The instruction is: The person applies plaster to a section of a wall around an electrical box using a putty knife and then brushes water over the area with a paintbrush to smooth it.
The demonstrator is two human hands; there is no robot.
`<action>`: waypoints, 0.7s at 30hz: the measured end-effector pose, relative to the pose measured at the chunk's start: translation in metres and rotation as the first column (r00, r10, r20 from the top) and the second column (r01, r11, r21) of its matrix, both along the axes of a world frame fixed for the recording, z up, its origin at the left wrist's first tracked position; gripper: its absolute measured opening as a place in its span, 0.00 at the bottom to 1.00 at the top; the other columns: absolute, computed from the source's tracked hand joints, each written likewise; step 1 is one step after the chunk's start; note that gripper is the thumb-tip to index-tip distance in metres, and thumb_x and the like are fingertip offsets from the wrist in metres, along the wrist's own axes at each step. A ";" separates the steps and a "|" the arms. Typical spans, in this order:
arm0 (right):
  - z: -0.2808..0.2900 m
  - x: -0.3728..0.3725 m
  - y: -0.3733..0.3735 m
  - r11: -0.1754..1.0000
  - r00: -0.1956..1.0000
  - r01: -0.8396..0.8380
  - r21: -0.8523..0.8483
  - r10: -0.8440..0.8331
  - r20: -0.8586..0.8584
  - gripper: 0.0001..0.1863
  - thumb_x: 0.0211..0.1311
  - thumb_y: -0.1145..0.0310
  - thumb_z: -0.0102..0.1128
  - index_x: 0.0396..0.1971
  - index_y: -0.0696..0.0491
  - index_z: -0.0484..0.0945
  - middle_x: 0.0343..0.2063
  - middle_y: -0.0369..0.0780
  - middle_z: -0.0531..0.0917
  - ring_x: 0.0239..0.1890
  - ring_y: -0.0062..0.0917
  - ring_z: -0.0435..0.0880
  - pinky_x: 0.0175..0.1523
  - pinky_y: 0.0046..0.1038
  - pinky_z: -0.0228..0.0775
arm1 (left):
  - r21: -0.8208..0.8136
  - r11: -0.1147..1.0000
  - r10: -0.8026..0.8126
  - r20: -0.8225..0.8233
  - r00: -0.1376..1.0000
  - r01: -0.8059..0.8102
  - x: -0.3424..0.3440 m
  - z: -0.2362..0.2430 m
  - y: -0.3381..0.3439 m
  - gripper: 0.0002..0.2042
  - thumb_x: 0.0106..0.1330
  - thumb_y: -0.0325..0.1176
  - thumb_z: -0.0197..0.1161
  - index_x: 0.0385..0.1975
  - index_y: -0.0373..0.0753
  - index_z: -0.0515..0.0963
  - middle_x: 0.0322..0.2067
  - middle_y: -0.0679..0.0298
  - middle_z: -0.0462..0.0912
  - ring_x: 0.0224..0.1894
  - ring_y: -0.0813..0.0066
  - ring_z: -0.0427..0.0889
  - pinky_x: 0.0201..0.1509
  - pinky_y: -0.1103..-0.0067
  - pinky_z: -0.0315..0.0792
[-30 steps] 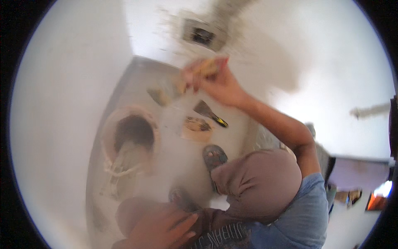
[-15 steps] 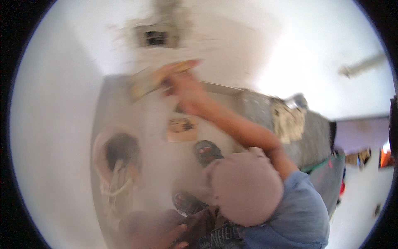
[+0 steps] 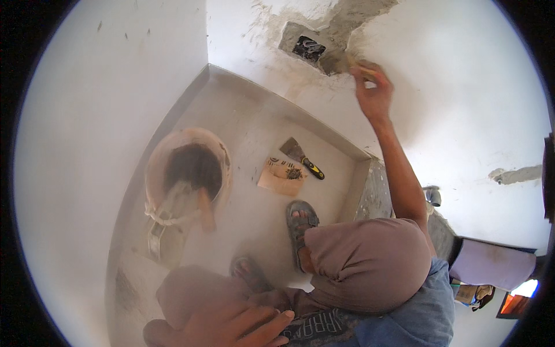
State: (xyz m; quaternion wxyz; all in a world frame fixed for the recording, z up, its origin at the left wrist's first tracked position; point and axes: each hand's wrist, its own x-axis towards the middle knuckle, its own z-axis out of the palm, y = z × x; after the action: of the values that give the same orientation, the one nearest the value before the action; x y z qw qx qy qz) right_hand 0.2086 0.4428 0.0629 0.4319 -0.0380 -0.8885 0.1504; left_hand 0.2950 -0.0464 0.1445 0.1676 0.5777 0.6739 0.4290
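Observation:
My right hand (image 3: 376, 95) is raised to the white wall, fingers closed round the handle of a flat paintbrush (image 3: 363, 70), seen nearly edge-on. It is just right of a recessed electrical box (image 3: 309, 49) set in rough grey mortar (image 3: 341, 34). Whether the bristles touch the wall I cannot tell. My left hand (image 3: 237, 324) rests over my lap by the left knee, fingers stretched out, holding nothing. On the floor lies a putty knife (image 3: 303, 157) with a black and yellow handle, beside a piece of brown cardboard (image 3: 282, 176) bearing dark crumbs.
A dusty bucket (image 3: 159, 173) with a dark inside stands at the left, a wooden handle (image 3: 205, 211) sticking out over its rim. My sandalled foot (image 3: 300, 228) is near the cardboard. A grey pipe end (image 3: 432, 195) juts out at the right.
The view has turned. My right hand, with the paintbrush, has gone from below the electrical box to its right side. The putty knife, previously hidden behind my arm, now shows.

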 end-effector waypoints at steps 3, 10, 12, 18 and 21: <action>0.009 0.006 -0.004 0.998 0.962 -0.053 -0.040 0.040 -0.270 0.08 0.60 0.79 0.68 0.39 0.55 0.86 0.38 0.41 0.86 0.38 0.28 0.87 0.45 0.25 0.78 | -0.019 0.999 0.028 -0.031 0.999 -0.028 0.003 0.008 -0.002 0.22 0.59 0.36 0.72 0.54 0.37 0.80 0.40 0.59 0.82 0.39 0.61 0.82 0.40 0.70 0.76; -0.025 0.007 -0.013 0.994 0.979 -0.081 0.079 0.064 0.195 0.08 0.62 0.80 0.67 0.41 0.57 0.84 0.40 0.41 0.87 0.44 0.26 0.86 0.52 0.27 0.78 | 0.075 0.997 0.010 0.006 1.000 -0.011 -0.004 0.002 -0.005 0.22 0.59 0.35 0.72 0.54 0.36 0.80 0.39 0.60 0.82 0.37 0.63 0.82 0.39 0.71 0.76; -0.002 0.008 0.011 0.992 0.998 -0.050 0.118 0.044 0.055 0.09 0.61 0.79 0.67 0.41 0.55 0.85 0.40 0.42 0.86 0.42 0.31 0.86 0.49 0.29 0.78 | 0.113 0.994 -0.014 0.018 1.000 0.012 -0.005 -0.008 0.001 0.22 0.60 0.36 0.71 0.53 0.36 0.80 0.38 0.60 0.82 0.36 0.63 0.82 0.39 0.71 0.76; 0.014 -0.009 -0.033 0.864 0.989 0.012 0.503 0.064 -0.132 0.22 0.45 0.75 0.70 0.45 0.44 0.87 0.52 0.40 0.82 0.52 0.33 0.82 0.47 0.30 0.78 | 0.069 0.996 0.054 0.020 0.998 -0.055 -0.003 -0.006 -0.008 0.21 0.60 0.36 0.71 0.52 0.36 0.81 0.37 0.60 0.82 0.34 0.64 0.81 0.38 0.72 0.77; -0.028 0.014 -0.001 0.818 0.982 -0.007 0.575 -0.103 0.159 0.26 0.41 0.73 0.69 0.47 0.43 0.86 0.53 0.41 0.81 0.52 0.36 0.81 0.48 0.34 0.78 | 0.133 0.991 0.017 0.048 0.999 -0.024 -0.001 -0.007 -0.005 0.21 0.60 0.36 0.71 0.52 0.36 0.81 0.36 0.61 0.82 0.34 0.65 0.81 0.38 0.72 0.77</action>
State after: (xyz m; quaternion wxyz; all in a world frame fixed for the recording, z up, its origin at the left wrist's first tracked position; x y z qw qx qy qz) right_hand 0.2231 0.4421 0.0346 0.3434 0.0574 -0.9271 -0.1388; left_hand 0.2939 -0.0518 0.1377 0.1400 0.5703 0.6456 0.4882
